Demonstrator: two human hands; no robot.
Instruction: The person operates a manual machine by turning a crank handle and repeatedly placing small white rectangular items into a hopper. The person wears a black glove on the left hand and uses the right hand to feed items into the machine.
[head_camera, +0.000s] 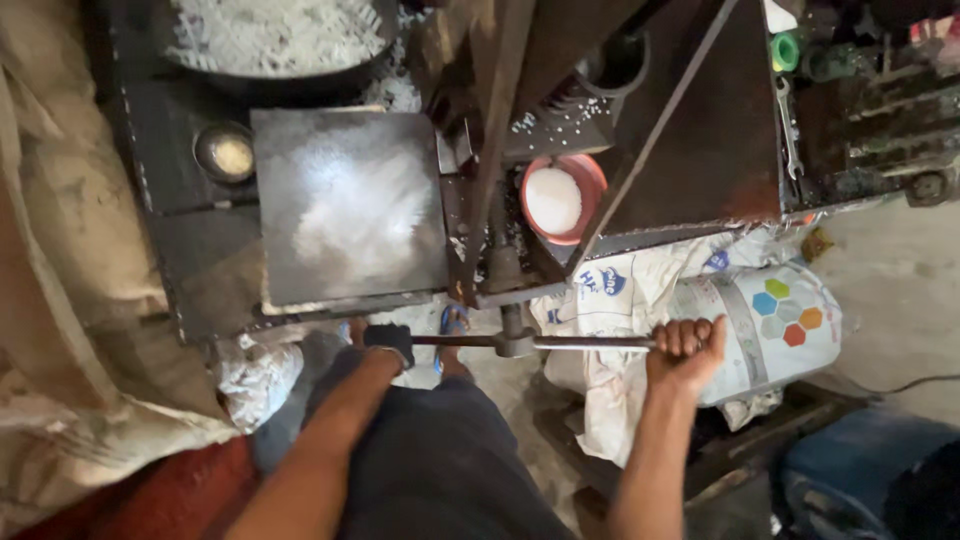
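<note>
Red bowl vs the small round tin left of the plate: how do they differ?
The red bowl is larger and heaped with white powder; the small tin is dull metal and holds something pale yellowish. The bowl sits right of the flat metal plate, partly under the machine's frame; the tin sits on the dark surface to the plate's left, uncovered. Both are round, open and upright.

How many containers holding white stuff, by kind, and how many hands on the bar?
Red bowl of white powder: 1
Small round metal cup: 1
Large dark pan of white granules: 1
Hands on horizontal bar: 2, left hand, right hand
Total: 5
</note>
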